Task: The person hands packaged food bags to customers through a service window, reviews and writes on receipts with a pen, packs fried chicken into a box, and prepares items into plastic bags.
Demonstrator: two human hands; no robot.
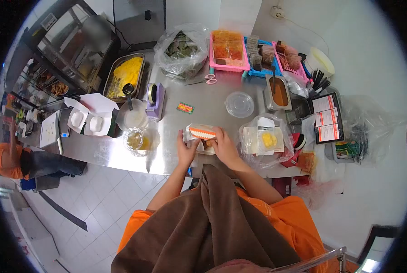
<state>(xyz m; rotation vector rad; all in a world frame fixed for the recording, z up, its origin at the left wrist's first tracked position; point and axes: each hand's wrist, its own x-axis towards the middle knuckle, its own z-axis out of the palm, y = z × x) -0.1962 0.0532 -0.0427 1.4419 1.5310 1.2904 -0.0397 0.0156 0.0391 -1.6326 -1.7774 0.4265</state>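
Close to the counter's front edge, my left hand [186, 149] and my right hand [223, 146] grip a small paper food box [201, 132] from both sides. Its raised flap is orange and white. Brown food [208, 144] shows inside, partly covered by my fingers, so its kind is unclear. Beyond the box lies a small orange and green packet [185, 108]. To the right of my right hand, a clear plastic bag [249, 144] surrounds paper and a yellow food portion [269, 140].
On the left are an open white box [94, 104], a lidded cup [134, 139], a tape dispenser [155, 102] and a tray of yellow food [128, 73]. Scissors [210, 79], a round lid [239, 104], baskets [229, 52] and a sauce pan [278, 93] stand beyond. Another person [8, 159] is far left.
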